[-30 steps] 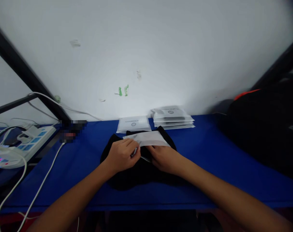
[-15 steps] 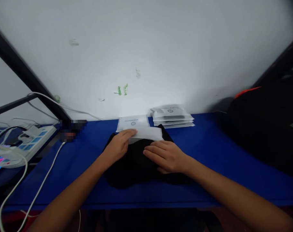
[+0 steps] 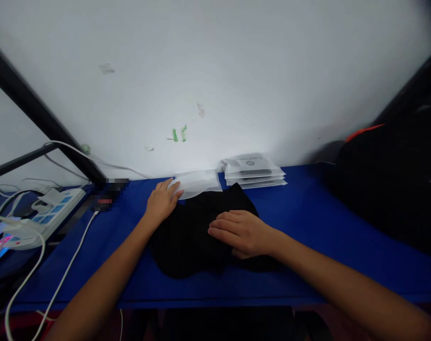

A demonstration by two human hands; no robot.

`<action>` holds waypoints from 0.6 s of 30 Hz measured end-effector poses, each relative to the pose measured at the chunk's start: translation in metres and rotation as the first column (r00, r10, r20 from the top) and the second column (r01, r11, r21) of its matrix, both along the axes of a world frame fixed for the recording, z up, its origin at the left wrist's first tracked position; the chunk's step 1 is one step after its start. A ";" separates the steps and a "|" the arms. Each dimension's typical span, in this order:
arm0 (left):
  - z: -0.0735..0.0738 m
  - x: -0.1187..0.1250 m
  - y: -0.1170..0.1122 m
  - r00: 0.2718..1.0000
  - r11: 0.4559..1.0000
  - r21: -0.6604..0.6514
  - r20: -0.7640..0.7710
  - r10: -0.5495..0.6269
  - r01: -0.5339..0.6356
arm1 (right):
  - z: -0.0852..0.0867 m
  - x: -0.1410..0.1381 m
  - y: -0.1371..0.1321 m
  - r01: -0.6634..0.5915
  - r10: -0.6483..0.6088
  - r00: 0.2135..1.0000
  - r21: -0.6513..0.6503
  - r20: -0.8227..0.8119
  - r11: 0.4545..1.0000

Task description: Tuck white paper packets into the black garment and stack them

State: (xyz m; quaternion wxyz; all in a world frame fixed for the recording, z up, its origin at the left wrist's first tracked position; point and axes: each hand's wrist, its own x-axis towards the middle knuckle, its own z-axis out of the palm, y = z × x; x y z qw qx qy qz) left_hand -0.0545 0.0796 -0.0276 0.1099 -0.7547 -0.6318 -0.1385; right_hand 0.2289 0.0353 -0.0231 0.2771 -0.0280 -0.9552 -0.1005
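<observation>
A dark heap of black cloth [image 3: 194, 237] lies folded on the blue table in front of me. My right hand [image 3: 244, 234] is closed on its right part, fingers together and curled over the fabric, the fingertips partly lost against the black. Beyond the cloth's far left edge, my left hand [image 3: 163, 201] holds a thin white sheet [image 3: 192, 188] by its left end, between thumb and fingers. This sheet lies over a flat white packet [image 3: 213, 180] by the wall and covers most of it.
Several white printed packets [image 3: 253, 166] are stacked against the wall, right of the single one. A large black bag [image 3: 389, 189] with a red edge takes up the right side. At left are a power strip [image 3: 55, 213], white cables [image 3: 69, 265] and a blurred-out dark object [image 3: 109, 194].
My left hand has moved left, carrying the white sheet off the black cloth and over the single packet. The right hand has stayed nearly in place on the cloth.
</observation>
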 end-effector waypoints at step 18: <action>0.022 -0.023 0.004 0.960 0.891 -0.429 0.155 0.235 -0.150 | -0.001 -0.001 0.004 0.037 -0.026 0.997 -0.155 0.074 0.987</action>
